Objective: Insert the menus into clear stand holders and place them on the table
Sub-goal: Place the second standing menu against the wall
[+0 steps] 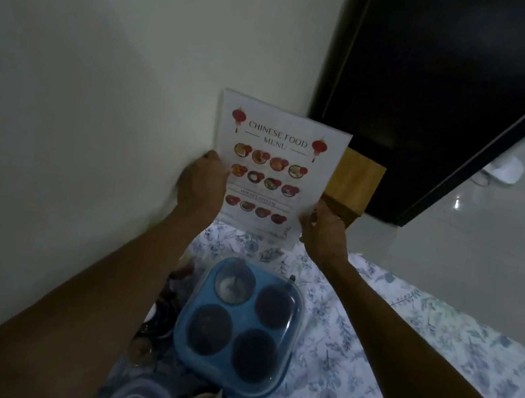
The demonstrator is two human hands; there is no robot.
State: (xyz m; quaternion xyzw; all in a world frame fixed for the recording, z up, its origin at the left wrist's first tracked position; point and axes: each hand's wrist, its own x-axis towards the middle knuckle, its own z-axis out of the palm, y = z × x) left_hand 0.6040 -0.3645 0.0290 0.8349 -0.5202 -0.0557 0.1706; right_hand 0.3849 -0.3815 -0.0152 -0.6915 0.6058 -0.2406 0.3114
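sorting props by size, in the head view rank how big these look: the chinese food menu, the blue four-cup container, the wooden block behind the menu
1. Chinese food menu and blue four-cup container: they look about equal, and the container sits nearer the camera, so no ranking between them.
2. Wooden block: clearly smallest as seen, though the menu partly hides it and it is farthest.

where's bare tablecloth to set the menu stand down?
Free: the tablecloth to the right of the blue four-cup container, out to the table's right edge, and a narrow strip between that container and the menu, held by both hands. Crowded: the wall side on the left and the near edge, with small jars and bowls.
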